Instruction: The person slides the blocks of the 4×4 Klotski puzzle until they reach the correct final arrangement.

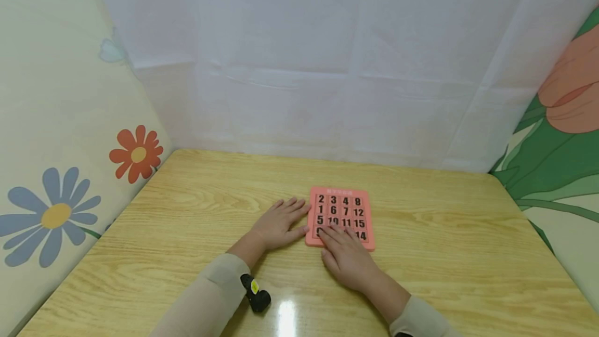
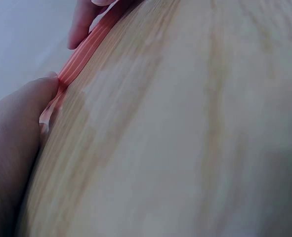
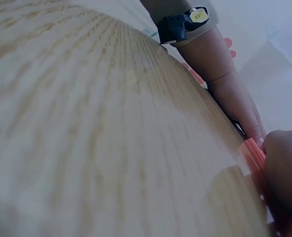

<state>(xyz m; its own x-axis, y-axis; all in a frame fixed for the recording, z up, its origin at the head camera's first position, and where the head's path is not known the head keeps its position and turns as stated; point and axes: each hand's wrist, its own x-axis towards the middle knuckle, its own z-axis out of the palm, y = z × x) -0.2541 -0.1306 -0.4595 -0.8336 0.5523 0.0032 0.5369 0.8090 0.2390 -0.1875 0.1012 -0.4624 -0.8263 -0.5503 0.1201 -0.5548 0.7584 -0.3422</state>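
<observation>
A pink sliding number puzzle [image 1: 340, 191] lies flat on the wooden table, its tiles bearing black numerals in a square grid. My left hand [image 1: 282, 223] rests with fingers spread along the puzzle's left side, thumb and fingertips right at the edge. Over the lower rows lies my right hand [image 1: 348, 259], its extended fingers touching the tiles and covering several numerals of the bottom row. In the left wrist view the left thumb [image 2: 29, 101] meets the pink rim [image 2: 89, 47]. The right wrist view shows part of the right hand [image 3: 284, 170] above the puzzle's edge [image 3: 254, 155].
The wooden table [image 1: 449, 254] stretches out around the puzzle. A white cloth [image 1: 327, 66] hangs behind it. Flower-patterned panels stand at the left [image 1: 56, 118] and right [image 1: 561, 170]. A black wrist camera [image 1: 256, 294] sits by the left sleeve.
</observation>
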